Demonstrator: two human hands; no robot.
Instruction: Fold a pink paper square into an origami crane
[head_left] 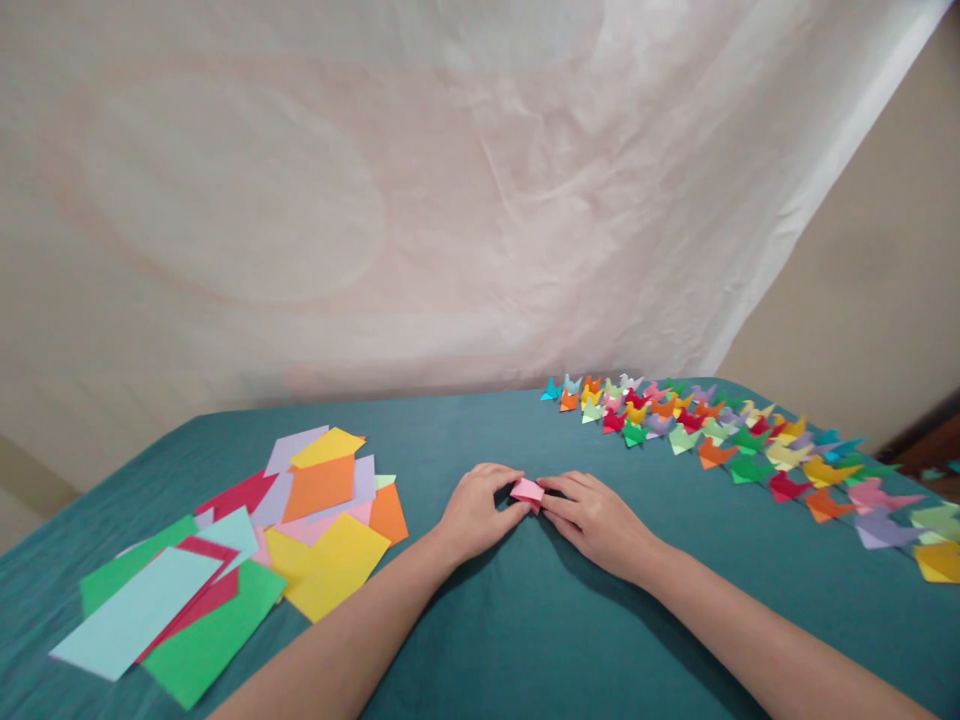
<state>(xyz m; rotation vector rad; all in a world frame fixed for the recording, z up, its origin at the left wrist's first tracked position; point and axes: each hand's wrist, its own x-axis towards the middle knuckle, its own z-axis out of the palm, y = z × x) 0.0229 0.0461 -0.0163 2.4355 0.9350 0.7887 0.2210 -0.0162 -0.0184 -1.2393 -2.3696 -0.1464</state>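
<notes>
A small piece of folded pink paper (528,491) is held between my two hands, just above the middle of the table. My left hand (480,508) pinches its left side between thumb and fingers. On the other side, my right hand (592,520) grips the right edge with thumb and fingertips. The paper has several creased layers, with a lighter pink face on top and a darker part below. Its underside is partly hidden by my fingers.
Loose sheets of coloured paper (322,490) lie overlapping to the left, with a yellow sheet (349,555) close to my left forearm. Rows of folded paper birds (712,455) stand along the right. A pale cloth (465,200) hangs behind the green-covered table (480,640).
</notes>
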